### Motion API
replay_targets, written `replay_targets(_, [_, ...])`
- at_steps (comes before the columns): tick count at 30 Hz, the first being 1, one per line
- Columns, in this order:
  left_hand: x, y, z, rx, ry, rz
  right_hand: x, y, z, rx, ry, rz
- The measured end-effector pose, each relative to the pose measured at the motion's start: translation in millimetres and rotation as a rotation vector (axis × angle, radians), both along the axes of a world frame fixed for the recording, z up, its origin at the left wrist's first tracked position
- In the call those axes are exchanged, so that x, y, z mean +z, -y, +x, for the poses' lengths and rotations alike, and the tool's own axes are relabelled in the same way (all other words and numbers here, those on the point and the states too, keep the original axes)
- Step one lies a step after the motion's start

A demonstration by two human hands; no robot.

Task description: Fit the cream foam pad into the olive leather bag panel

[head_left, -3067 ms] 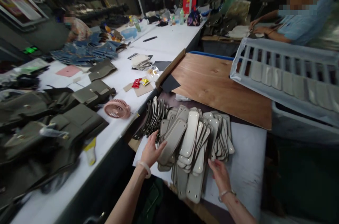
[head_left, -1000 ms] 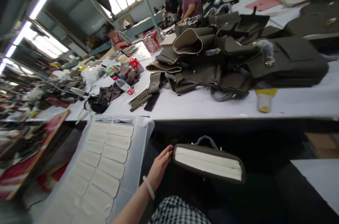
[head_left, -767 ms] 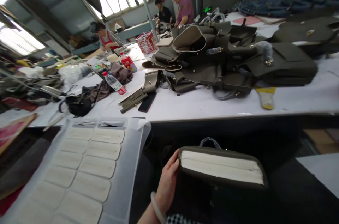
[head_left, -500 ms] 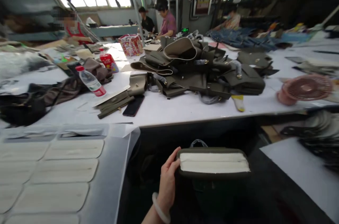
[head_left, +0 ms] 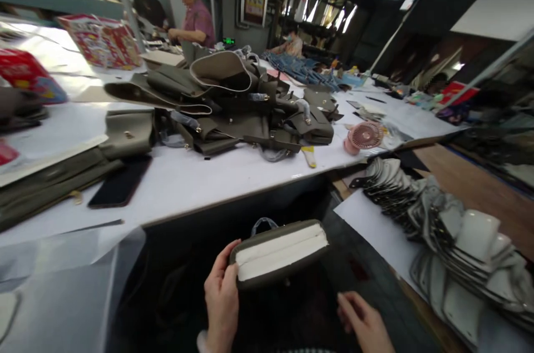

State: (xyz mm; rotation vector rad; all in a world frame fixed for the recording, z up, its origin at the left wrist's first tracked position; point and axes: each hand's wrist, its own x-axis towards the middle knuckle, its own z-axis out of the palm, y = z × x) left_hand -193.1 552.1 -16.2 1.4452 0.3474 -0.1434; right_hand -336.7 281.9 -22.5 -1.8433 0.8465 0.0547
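Note:
My left hand [head_left: 222, 297] grips the left end of a dark olive bag piece [head_left: 279, 253], its thumb on the near side. The long white face of the piece is turned toward me, and its right end is tilted up. Behind its top edge, a plastic-wrapped handle [head_left: 263, 224] sticks up. Low on the right, my right hand [head_left: 362, 317] is apart from the piece, fingers curled together; whether it holds anything small is hidden.
A heap of olive bags [head_left: 250, 114] lies on the white table [head_left: 200, 180], with a phone [head_left: 120, 182] at left and a pink fan [head_left: 362, 136] at right. Stacked pale pieces [head_left: 467, 247] stand at the right. People sit behind the table.
The view has turned right. The bag piece in my left hand has tilted, its right end now higher. My right hand has come into view at the lower right.

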Motion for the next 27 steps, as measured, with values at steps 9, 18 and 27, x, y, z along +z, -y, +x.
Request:
replay_targets(9, [11.5, 1.3, -0.8, 0.064, -0.128, -0.209, 35.4, 38.1, 132.1, -0.042, 0.266, 0.305])
replay_targets(18, [16.9, 2.3, 2.3, 0.139, -0.270, -0.299, 39.0, 24.7, 159.5, 0.202, 0.185, 0.354])
replay_targets(27, [9.5, 6.6, -10.8, 0.124, -0.072, -0.113, 35.1, 17.8, 149.6, 0.196, 0.213, 0.290])
